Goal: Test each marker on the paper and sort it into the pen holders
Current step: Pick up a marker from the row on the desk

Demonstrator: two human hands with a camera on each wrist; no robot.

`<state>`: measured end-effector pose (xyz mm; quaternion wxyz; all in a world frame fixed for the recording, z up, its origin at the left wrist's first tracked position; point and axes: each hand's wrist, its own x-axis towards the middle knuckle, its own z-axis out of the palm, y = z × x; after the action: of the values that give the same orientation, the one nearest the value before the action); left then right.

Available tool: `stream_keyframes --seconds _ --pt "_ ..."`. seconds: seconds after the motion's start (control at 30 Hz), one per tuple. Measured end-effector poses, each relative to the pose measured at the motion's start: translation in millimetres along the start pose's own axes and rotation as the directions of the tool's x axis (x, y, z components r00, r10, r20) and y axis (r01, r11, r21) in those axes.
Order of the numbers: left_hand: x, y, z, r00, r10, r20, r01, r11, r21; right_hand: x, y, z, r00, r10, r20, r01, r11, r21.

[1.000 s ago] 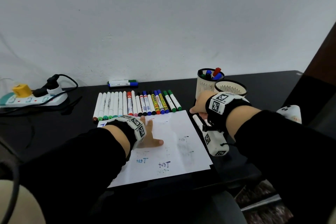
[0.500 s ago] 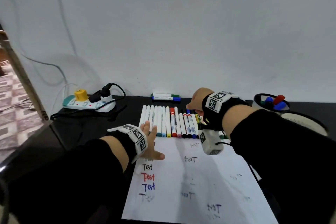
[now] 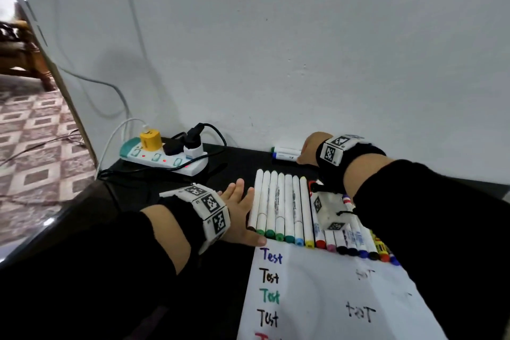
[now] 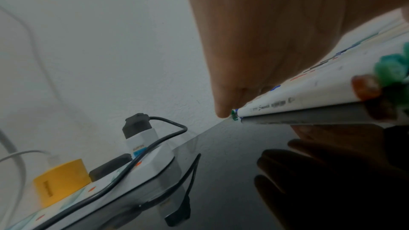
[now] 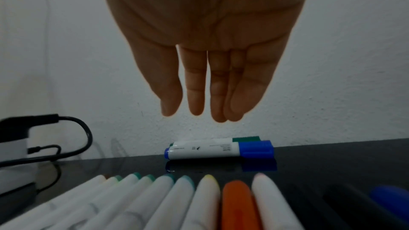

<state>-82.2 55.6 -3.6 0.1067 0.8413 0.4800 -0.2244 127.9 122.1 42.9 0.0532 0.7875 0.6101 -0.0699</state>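
Observation:
A row of several markers lies side by side on the black table above the white paper, which bears several "Test" marks. My left hand rests flat on the table, fingers straight, against the left side of the leftmost marker. My right hand is at the back by the wall, its straight fingers hanging just above a blue-capped marker with a green-capped marker behind it. It holds nothing. The pen holders are out of view.
A white power strip with a yellow plug and black cables sits at the table's back left corner. The wall runs right behind the two back markers. The table's left edge drops to a patterned floor.
The head view has swung left, so the pen holders left the picture. My right hand moved from the holders to the two back markers. My left hand slid off the paper to the row's left side.

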Motion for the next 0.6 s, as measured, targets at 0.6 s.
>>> stream_keyframes --seconds 0.6 --pt "20.4 -16.4 13.4 0.994 -0.024 0.107 0.02 0.999 0.03 37.6 -23.0 8.0 0.99 -0.108 0.089 0.136 0.893 -0.429"
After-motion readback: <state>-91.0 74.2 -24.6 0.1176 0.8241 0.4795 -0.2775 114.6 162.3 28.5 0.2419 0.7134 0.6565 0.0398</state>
